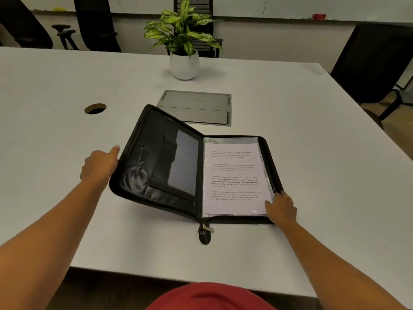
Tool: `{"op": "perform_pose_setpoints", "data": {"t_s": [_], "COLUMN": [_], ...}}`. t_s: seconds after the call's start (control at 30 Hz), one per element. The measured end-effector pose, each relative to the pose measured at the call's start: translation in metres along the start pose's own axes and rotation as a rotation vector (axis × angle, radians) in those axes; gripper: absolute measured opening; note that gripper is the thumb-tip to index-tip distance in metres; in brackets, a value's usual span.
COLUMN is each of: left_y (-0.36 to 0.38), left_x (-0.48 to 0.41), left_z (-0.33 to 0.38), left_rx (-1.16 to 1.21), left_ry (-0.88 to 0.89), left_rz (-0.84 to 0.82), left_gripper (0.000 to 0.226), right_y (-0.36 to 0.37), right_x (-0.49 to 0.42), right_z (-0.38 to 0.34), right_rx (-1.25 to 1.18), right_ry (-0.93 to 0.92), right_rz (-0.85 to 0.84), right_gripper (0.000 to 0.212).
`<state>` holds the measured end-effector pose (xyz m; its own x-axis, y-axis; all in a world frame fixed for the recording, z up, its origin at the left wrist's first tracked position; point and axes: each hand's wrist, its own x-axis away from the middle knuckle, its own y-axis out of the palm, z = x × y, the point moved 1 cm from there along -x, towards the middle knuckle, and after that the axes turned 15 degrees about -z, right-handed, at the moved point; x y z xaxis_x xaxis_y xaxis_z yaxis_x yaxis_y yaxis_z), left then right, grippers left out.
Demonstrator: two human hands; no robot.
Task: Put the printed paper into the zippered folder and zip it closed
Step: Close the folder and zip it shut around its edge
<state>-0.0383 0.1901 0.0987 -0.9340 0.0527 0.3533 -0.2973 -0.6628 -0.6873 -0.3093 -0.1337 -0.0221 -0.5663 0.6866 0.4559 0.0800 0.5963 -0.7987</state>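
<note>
The left hand is set against the outer edge of the zippered folder, whose left cover is held raised and tilted. Its thumb is seen stretched along the edge. Its fingers are hidden behind the cover, so whether they are curled cannot be told. The folder is laid open near the tabletop's near edge, at about its middle. The zipper pull is left hanging at the near end of the spine. The printed paper is already lodged flat in the right half, seemingly under clear plastic. The right hand is rested on that half's near right corner, fingers relaxed.

The closing step is judged to be in hand. Next, the cover must be folded over and the pull run round the edges.

On the white tabletop are found a round cable hole toward the left, a grey hatch and a potted plant toward the far edge. Dark chairs are ranged beyond.
</note>
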Motion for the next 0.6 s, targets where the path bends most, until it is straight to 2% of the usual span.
{"op": "perform_pose_setpoints", "data": {"t_s": [0.07, 0.13, 0.2, 0.3, 0.37, 0.47, 0.6], "left_y": [-0.003, 0.001, 0.011, 0.031, 0.047, 0.076, 0.111], "left_x": [0.012, 0.027, 0.044, 0.069, 0.085, 0.102, 0.108], "left_z": [0.024, 0.053, 0.079, 0.106, 0.117, 0.121, 0.111], "left_rx": [0.0, 0.013, 0.045, 0.134, 0.171, 0.105, -0.03], "left_ry": [0.07, 0.179, 0.3, 0.475, 0.592, 0.707, 0.701], "left_rz": [0.005, -0.007, -0.05, -0.173, -0.306, -0.464, -0.593], "left_gripper": [0.064, 0.06, 0.055, 0.047, 0.045, 0.046, 0.049], "right_y": [0.004, 0.004, 0.001, -0.009, -0.021, -0.047, -0.067], "right_x": [0.007, 0.016, 0.027, 0.043, 0.054, 0.073, 0.09], "right_z": [-0.017, -0.038, -0.059, -0.084, -0.097, -0.112, -0.111], "right_rx": [-0.072, -0.27, -0.405, -0.468, -0.567, -0.81, -0.977], "right_ry": [-0.105, -0.244, -0.374, -0.505, -0.554, -0.586, -0.629], "right_rz": [0.003, -0.026, -0.047, -0.08, -0.114, -0.151, -0.194], "right_gripper": [0.042, 0.04, 0.038, 0.037, 0.038, 0.039, 0.036]}}
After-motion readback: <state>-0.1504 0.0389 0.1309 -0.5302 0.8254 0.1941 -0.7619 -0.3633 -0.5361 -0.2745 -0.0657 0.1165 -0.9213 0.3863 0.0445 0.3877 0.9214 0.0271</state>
